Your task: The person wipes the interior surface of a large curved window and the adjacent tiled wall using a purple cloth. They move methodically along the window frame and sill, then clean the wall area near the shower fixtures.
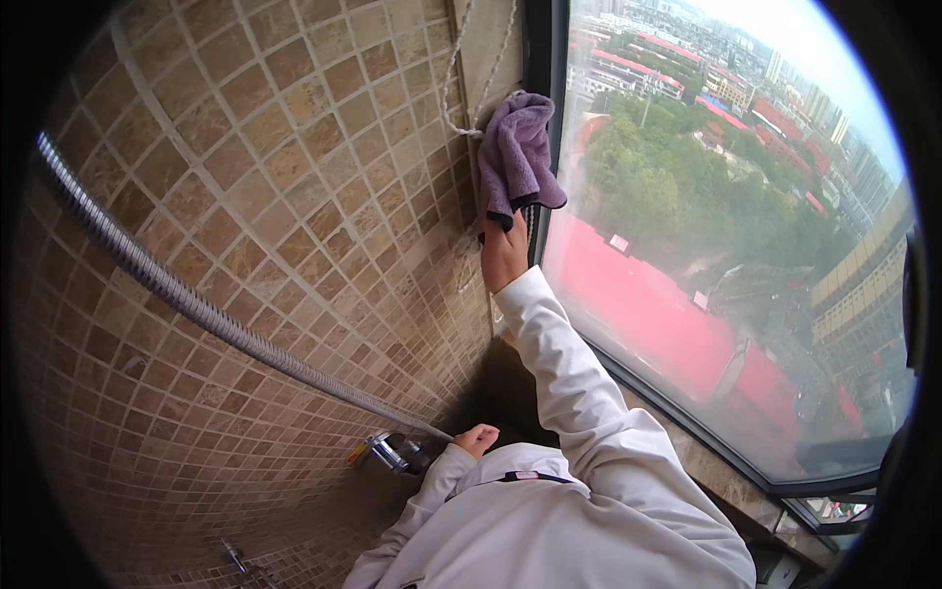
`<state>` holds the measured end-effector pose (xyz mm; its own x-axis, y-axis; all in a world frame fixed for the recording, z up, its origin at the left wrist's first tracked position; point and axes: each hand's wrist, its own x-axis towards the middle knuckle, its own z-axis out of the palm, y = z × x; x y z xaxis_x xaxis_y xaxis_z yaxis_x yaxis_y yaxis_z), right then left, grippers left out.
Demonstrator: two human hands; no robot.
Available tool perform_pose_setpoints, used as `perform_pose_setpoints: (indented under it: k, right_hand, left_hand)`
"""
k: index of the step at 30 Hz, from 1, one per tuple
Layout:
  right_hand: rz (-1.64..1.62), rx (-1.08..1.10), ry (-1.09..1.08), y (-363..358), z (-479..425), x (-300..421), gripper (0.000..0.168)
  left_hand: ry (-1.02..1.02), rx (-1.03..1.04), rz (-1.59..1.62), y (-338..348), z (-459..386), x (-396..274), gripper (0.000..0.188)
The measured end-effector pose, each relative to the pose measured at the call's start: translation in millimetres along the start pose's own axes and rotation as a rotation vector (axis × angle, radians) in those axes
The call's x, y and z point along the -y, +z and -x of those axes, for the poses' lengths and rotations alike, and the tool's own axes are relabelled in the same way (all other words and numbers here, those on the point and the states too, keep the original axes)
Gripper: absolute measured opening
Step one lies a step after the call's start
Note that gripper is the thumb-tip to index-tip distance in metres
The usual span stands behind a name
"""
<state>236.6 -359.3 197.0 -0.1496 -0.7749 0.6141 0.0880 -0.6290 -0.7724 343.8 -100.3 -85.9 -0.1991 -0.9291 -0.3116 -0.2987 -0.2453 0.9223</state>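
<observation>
My right hand (505, 252) reaches up into the corner between the tiled wall and the window, shut on a purple cleaning cloth (517, 151) with dark edging. The cloth is bunched up against the strip beside the dark window frame (548, 73) and hides most of my fingers. Low down, close to my waist, my left hand (477, 439) has its fingers curled. A ribbed metal shower hose (243, 342) slants across the wall and runs up to that hand. Whether the fingers touch the hose cannot be made out.
A beaded cord (445, 92) hangs in a loop left of the cloth. Brown mosaic tiles (294, 184) cover the wall. A chrome fitting (390, 450) juts out near my left hand, and another metal fitting (239, 558) sits lower. A stone sill (725, 482) runs under the hazy window pane (662, 258).
</observation>
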Motion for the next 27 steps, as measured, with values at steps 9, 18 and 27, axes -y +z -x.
perform_pose_setpoints:
  k: [9, 18, 27]
  right_hand:
    - [-0.521, -0.582, 1.271, -176, 244, -193, 0.068]
    - [-0.023, -0.788, 0.907, -445, 340, 89, 0.067]
    - [1.786, -0.634, 0.955, -531, 425, 137, 0.049]
  left_hand:
    - [-0.104, 0.528, -0.221, 38, -44, -47, 0.029]
    - [-0.029, 0.936, -0.415, 152, -84, -98, 0.031]
    - [0.008, 1.071, -0.505, 193, -28, -123, 0.033]
